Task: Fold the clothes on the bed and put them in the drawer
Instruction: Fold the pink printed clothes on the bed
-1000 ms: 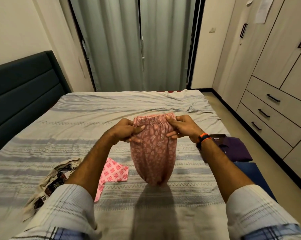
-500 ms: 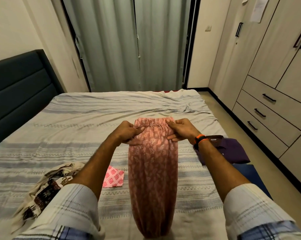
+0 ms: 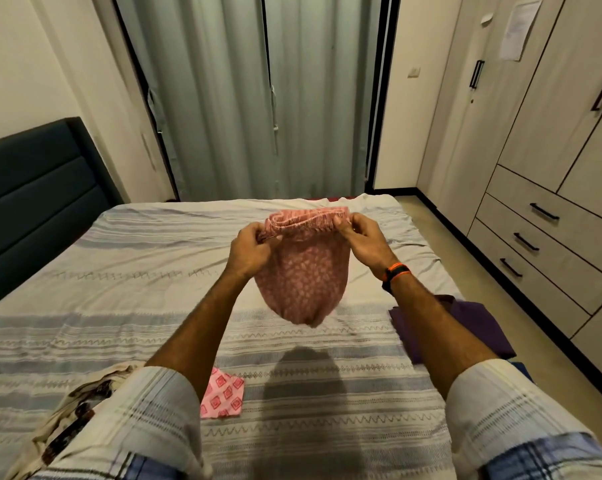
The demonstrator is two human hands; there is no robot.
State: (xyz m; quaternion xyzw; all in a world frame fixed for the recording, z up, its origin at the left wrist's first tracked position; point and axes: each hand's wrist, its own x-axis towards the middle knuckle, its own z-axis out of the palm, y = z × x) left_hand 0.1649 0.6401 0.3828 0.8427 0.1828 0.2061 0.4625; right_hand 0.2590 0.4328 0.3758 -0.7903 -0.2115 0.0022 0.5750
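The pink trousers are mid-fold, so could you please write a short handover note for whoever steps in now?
Left hand and right hand each pinch the waistband of the pink trousers, held in the air above the bed.
Done: a purple shirt lies folded at the bed's right edge.
Left: finish these trousers, fold the pink cloth and patterned garment, and put everything in a drawer; all are shut.

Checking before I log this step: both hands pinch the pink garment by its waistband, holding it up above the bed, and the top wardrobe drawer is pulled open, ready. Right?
Not quite. The head view shows all the wardrobe drawers closed. The rest holds: the left hand and right hand pinch the pink patterned garment by its waistband, holding it above the bed.
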